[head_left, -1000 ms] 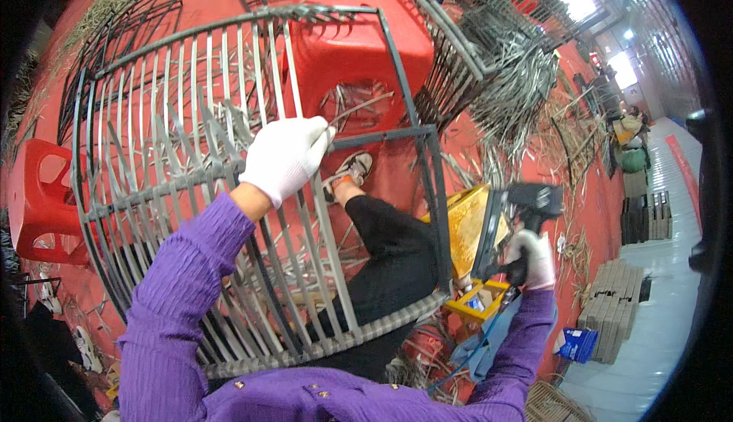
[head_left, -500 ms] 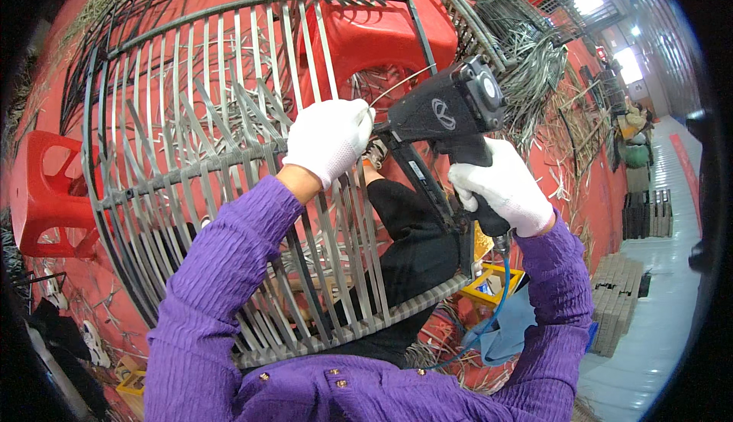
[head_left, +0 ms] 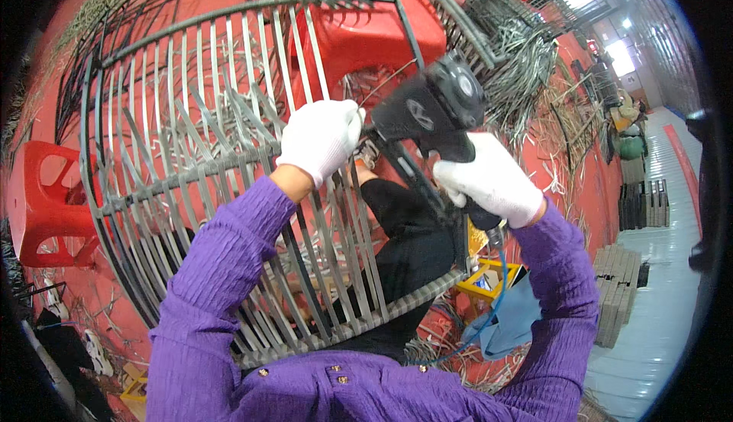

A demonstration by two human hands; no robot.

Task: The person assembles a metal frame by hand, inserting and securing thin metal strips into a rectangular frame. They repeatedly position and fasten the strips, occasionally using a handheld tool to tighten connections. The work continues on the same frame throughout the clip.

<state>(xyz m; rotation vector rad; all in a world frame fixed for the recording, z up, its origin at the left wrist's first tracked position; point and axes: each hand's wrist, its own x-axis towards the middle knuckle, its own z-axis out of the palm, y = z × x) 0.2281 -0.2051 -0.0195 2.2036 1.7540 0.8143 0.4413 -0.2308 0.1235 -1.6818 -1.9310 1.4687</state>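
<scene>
Across my lap leans a dark metal frame (head_left: pixel 412 300) strung with upright grey strips (head_left: pixel 248 63) and crossed by a wrapped middle bar (head_left: pixel 183 176). At that bar, my left hand (head_left: pixel 319 138) in a white glove is closed, fingertips pinching a thin grey strip (head_left: pixel 387 81) whose free end sticks up to the right. My gloved right hand (head_left: pixel 489 179) wraps the handle of a black air stapler or nail gun (head_left: pixel 416 113). Its nose points left, close to my left fingertips. Whether it touches the bar is hidden. A blue air hose (head_left: pixel 500 292) runs from the handle's base.
A red stool (head_left: pixel 374 33) stands behind the frame, another red stool (head_left: pixel 50 204) at left. Loose strips (head_left: pixel 519 63) heap at the upper right. A yellow crate (head_left: pixel 485 285) and blue cloth (head_left: pixel 513 319) lie near my right forearm. Stacked grey pieces (head_left: pixel 617 288) sit farther right.
The air gun has shifted slightly left toward my left hand and is blurred. My left hand keeps its pinch at the bar. The whole view has slid a little.
</scene>
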